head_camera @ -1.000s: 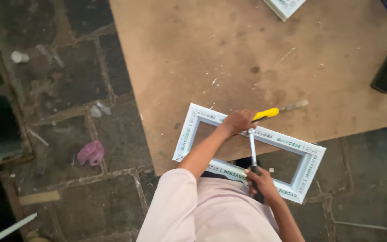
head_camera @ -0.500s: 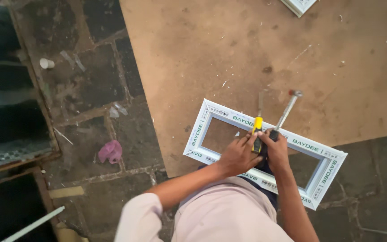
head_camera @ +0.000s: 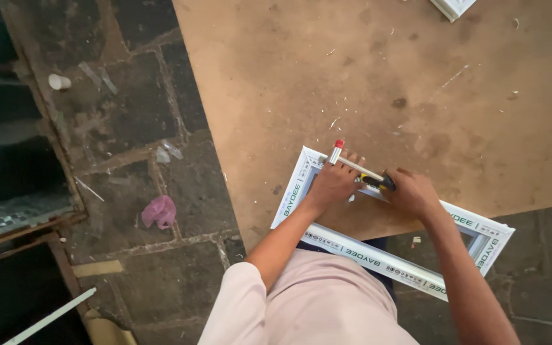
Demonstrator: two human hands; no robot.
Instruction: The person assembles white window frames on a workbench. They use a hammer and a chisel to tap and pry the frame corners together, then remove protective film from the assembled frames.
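A white rectangular plastic window frame (head_camera: 378, 259) lies at the near edge of a brown board table (head_camera: 378, 76), partly overhanging it. My left hand (head_camera: 332, 183) rests over the frame's far rail near its left corner, fingers wrapped over the metal shaft of a hand tool (head_camera: 351, 163). The tool has a red tip and a yellow and black handle. My right hand (head_camera: 413, 193) grips that handle, just to the right of my left hand. The tool lies almost flat along the far rail, tip pointing left.
Dark stone floor lies left of the table, with a pink crumpled scrap (head_camera: 160, 211), a small white cup (head_camera: 59, 81) and a white strip (head_camera: 49, 316). Another white profile piece (head_camera: 453, 6) sits at the table's far edge. A dark recess (head_camera: 7, 160) runs along the left.
The tool has swung from pointing away from me to lying leftward along the far rail. Both hands have shifted toward the frame's left corner, and my right hand has moved apart from my left.
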